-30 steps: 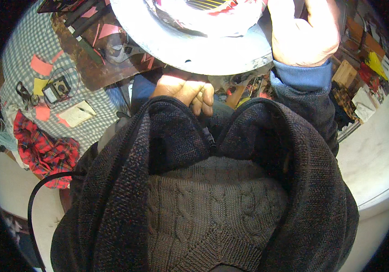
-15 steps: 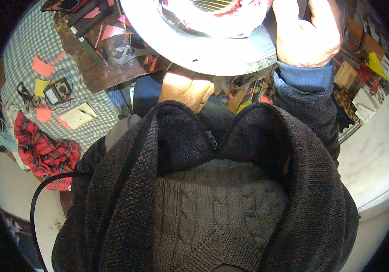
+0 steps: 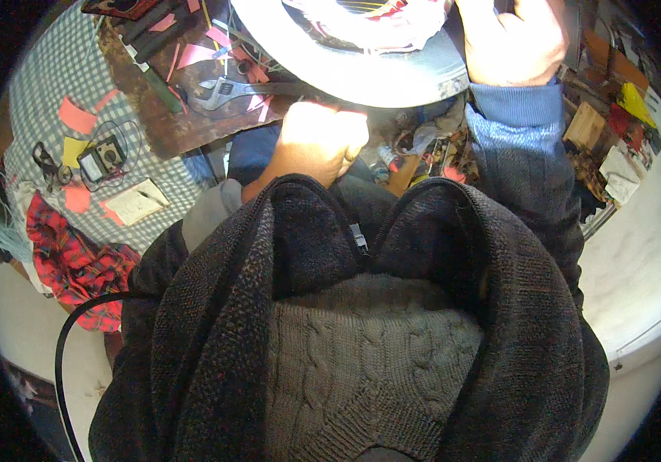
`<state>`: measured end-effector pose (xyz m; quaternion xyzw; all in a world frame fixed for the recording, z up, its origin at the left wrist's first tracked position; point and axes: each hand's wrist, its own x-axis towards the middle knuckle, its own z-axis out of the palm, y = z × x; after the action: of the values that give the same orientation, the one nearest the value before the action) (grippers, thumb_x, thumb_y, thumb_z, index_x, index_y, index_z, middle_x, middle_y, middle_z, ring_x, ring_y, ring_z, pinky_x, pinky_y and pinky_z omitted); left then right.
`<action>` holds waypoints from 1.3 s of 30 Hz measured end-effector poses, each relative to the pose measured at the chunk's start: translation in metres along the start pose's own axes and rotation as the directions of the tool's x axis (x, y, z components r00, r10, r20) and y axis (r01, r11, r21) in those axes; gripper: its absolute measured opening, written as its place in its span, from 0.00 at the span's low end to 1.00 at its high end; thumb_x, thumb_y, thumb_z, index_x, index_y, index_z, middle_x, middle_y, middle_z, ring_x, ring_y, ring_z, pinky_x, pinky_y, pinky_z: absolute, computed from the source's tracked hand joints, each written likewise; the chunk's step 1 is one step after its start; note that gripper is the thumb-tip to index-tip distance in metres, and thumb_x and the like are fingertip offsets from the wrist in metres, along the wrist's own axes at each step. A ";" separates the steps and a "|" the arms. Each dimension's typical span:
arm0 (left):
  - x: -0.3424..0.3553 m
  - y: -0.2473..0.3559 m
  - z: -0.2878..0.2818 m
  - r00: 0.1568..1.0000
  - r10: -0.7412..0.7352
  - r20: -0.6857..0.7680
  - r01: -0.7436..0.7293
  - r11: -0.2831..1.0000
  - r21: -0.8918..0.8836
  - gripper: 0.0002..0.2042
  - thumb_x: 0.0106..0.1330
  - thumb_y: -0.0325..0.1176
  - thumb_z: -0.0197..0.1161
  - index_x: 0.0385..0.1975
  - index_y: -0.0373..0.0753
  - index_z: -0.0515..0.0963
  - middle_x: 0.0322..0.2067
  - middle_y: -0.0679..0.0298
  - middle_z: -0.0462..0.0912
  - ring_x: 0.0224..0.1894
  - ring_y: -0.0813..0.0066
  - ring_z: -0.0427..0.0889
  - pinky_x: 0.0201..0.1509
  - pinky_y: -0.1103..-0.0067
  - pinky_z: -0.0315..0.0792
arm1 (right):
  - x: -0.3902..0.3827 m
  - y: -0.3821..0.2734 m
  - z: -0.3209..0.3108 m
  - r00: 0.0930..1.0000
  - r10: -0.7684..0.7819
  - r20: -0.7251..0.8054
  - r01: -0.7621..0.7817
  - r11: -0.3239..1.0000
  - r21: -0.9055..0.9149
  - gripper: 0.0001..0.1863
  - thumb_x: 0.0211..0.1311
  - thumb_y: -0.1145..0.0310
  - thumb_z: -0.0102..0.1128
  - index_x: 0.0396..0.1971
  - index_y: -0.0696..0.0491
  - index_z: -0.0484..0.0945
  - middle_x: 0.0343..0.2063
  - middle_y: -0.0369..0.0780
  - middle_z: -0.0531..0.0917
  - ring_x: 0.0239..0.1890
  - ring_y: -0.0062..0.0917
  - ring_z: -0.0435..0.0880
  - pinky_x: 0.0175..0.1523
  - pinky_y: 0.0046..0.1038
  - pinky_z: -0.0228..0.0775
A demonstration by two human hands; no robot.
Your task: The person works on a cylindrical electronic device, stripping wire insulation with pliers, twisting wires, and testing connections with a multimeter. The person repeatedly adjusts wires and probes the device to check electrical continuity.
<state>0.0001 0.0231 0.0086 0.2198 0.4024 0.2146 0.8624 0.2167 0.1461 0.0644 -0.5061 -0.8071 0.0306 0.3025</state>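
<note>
A large pale disc-shaped part (image 3: pixel 377 81), with a red-and-white inner ring and yellow strands, fills the top middle. My right hand (image 3: pixel 515 42) is at its right edge, fingers curled round something dark and cut off by the picture's top. My left hand (image 3: pixel 315 138) is closed just below the disc's lower rim, knuckles up; whatever it holds, if anything, is hidden. An adjustable wrench (image 3: pixel 220 95) lies left of the disc on a worn brown board (image 3: pixel 173 131), among pink paper scraps (image 3: pixel 192 55), strips and dark tools.
A checked cloth (image 3: pixel 38 131) on the left carries a meter with leads (image 3: pixel 101 158), black-handled scissors (image 3: pixel 48 162), a notepad (image 3: pixel 134 202) and red plaid fabric (image 3: pixel 76 262). Cluttered tools, wood pieces (image 3: pixel 584 123) and a yellow item (image 3: pixel 634 104) lie right. A black cable (image 3: pixel 61 354) loops at lower left.
The disc and my right hand have moved up in the picture. My left hand has risen a little and more of it shows. More of the wrench is uncovered.
</note>
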 end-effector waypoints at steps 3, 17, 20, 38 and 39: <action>0.006 -0.006 -0.003 0.999 -0.027 0.034 0.031 0.989 -0.144 0.13 0.73 0.26 0.58 0.22 0.35 0.79 0.21 0.65 0.80 0.17 0.79 0.74 0.21 0.79 0.67 | 0.001 0.002 0.001 1.000 -0.019 -0.019 0.019 1.000 0.006 0.04 0.58 0.78 0.71 0.32 0.59 0.83 0.31 0.44 0.85 0.36 0.37 0.84 0.45 0.34 0.74; -0.012 -0.014 0.007 0.965 0.261 0.008 -0.260 0.954 0.153 0.13 0.79 0.37 0.57 0.44 0.30 0.78 0.21 0.65 0.79 0.17 0.80 0.76 0.20 0.85 0.65 | -0.017 -0.004 0.004 0.885 0.416 -0.208 -0.123 0.641 0.757 0.07 0.70 0.69 0.65 0.36 0.57 0.86 0.37 0.41 0.89 0.39 0.26 0.87 0.47 0.27 0.80; -0.015 -0.009 0.009 0.956 0.292 -0.008 -0.270 0.895 0.356 0.12 0.79 0.34 0.55 0.40 0.31 0.77 0.20 0.64 0.79 0.16 0.79 0.76 0.20 0.84 0.65 | -0.068 -0.002 -0.035 0.922 0.280 -0.266 -0.191 0.930 0.314 0.10 0.71 0.69 0.60 0.41 0.61 0.85 0.39 0.46 0.89 0.40 0.32 0.88 0.49 0.32 0.81; -0.001 -0.028 -0.026 0.875 0.390 0.286 -0.477 0.794 0.376 0.16 0.79 0.37 0.51 0.32 0.32 0.76 0.18 0.61 0.78 0.17 0.76 0.77 0.19 0.82 0.65 | -0.457 -0.087 0.146 0.792 0.455 0.408 -0.611 0.603 0.513 0.10 0.64 0.70 0.70 0.44 0.50 0.86 0.39 0.41 0.89 0.43 0.37 0.89 0.51 0.37 0.81; 0.000 -0.034 -0.028 0.869 0.418 0.263 -0.485 0.825 0.291 0.17 0.79 0.37 0.51 0.30 0.32 0.76 0.19 0.62 0.78 0.17 0.76 0.77 0.19 0.81 0.66 | -0.468 -0.107 0.159 0.784 0.470 0.405 -0.620 0.563 0.547 0.10 0.65 0.69 0.69 0.45 0.50 0.86 0.41 0.42 0.89 0.45 0.37 0.89 0.52 0.38 0.81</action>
<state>-0.0153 0.0011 -0.0258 0.4769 0.2870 0.3171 0.7679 0.1914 -0.2565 -0.2412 -0.5857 -0.5726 0.4571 0.3465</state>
